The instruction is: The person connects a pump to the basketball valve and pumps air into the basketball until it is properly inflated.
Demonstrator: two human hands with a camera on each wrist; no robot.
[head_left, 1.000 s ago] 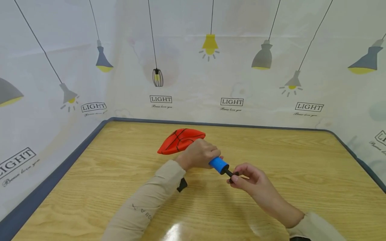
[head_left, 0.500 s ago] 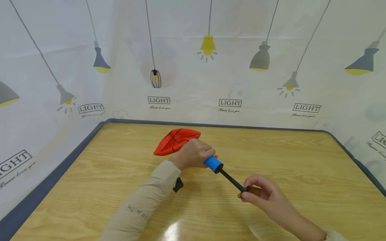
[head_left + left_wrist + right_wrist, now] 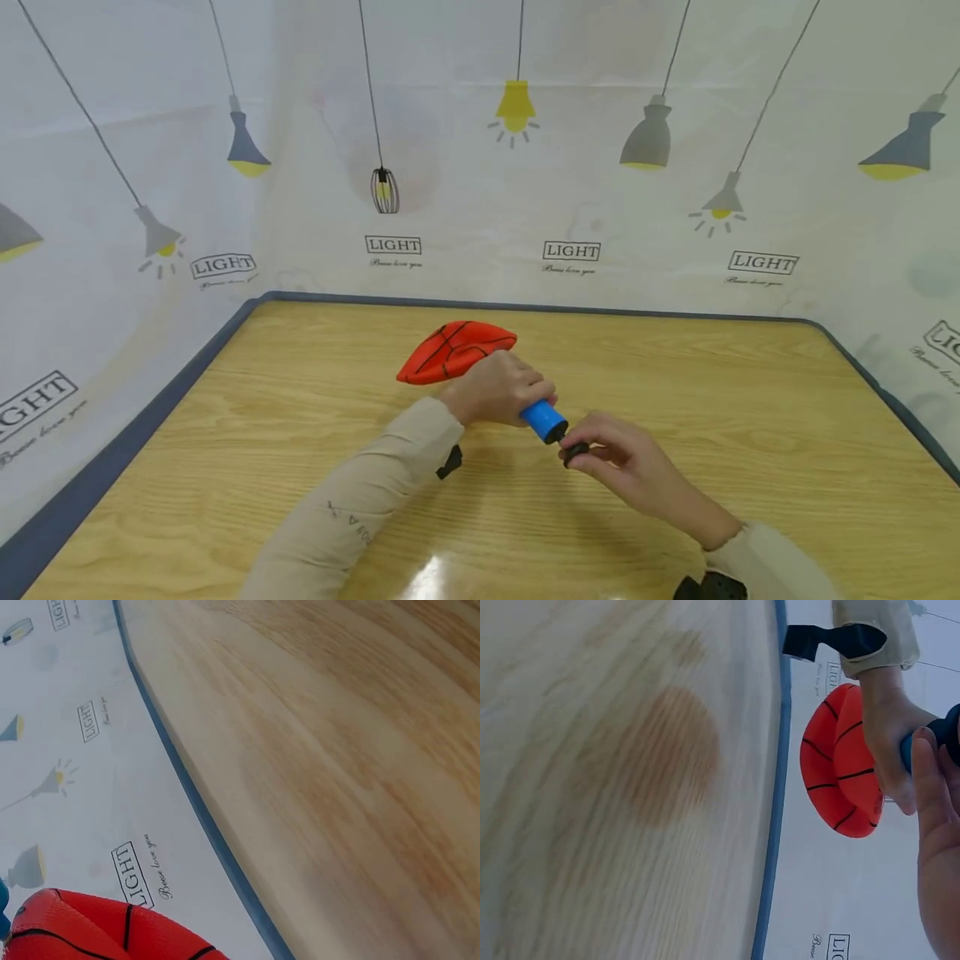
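Observation:
My left hand (image 3: 498,388) grips the blue barrel of a hand pump (image 3: 543,419) from above, fingers wrapped round it. The thumb and fingers of my right hand (image 3: 626,462) pinch the pump's black handle (image 3: 576,452), which sits close to the barrel's end with little of the rod showing. Beyond the left hand is a limp, folded red ball (image 3: 453,352) with black basketball lines. That ball (image 3: 844,765) shows a deep crease in the right wrist view, right behind the left hand. The pump's far end and its join with the ball are hidden by the left hand.
Both hands are above a wooden table (image 3: 300,433) with a dark blue edge strip (image 3: 525,310). White sheeting (image 3: 480,183) printed with lamps stands round the back and sides. Black wrist mounts show by the left sleeve (image 3: 448,462) and the right sleeve (image 3: 765,562).
My right hand first drew the black handle out toward the lower right, baring a long rod, then pushed it back in to the barrel. The left hand kept its grip on the pump.

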